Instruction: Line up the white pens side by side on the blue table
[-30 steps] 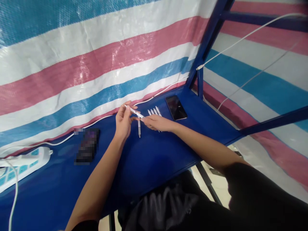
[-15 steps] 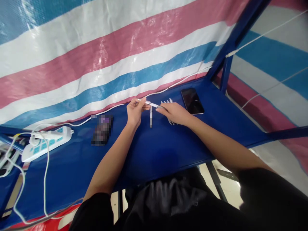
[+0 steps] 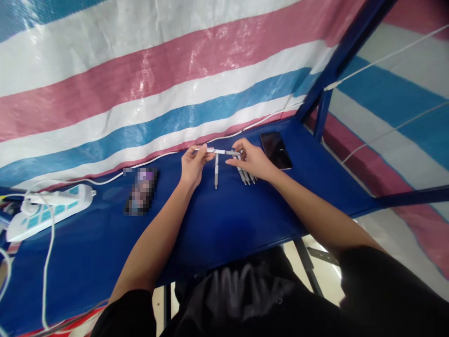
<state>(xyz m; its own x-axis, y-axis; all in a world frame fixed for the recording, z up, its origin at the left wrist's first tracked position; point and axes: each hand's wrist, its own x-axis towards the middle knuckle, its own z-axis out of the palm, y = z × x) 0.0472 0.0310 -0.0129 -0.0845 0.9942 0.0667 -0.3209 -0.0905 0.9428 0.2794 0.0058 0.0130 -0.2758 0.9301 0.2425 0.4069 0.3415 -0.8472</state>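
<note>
A white pen with a grey grip [image 3: 220, 151] is held level above the blue table, its tip toward the right. My left hand [image 3: 192, 164] pinches its white end. Around the grey tip end, my right hand [image 3: 253, 160] has its thumb and fingers spread apart, with nothing gripped between them. One similar pen [image 3: 216, 172] lies on the table below the held one, tip toward me. Several more pens [image 3: 247, 176] lie side by side under and beside my right hand, partly hidden by it.
A black phone [image 3: 276, 150] lies right of the pens. Another phone-like object [image 3: 141, 191], blurred out, lies left of my left hand. A white power strip [image 3: 52, 210] with cables sits at the far left. Behind the blue table [image 3: 224, 224] hangs a striped sheet [image 3: 157, 112].
My right hand has opened and its fingers have come off the pen's grey end. My left hand still holds the pen. The whole view has shifted slightly.
</note>
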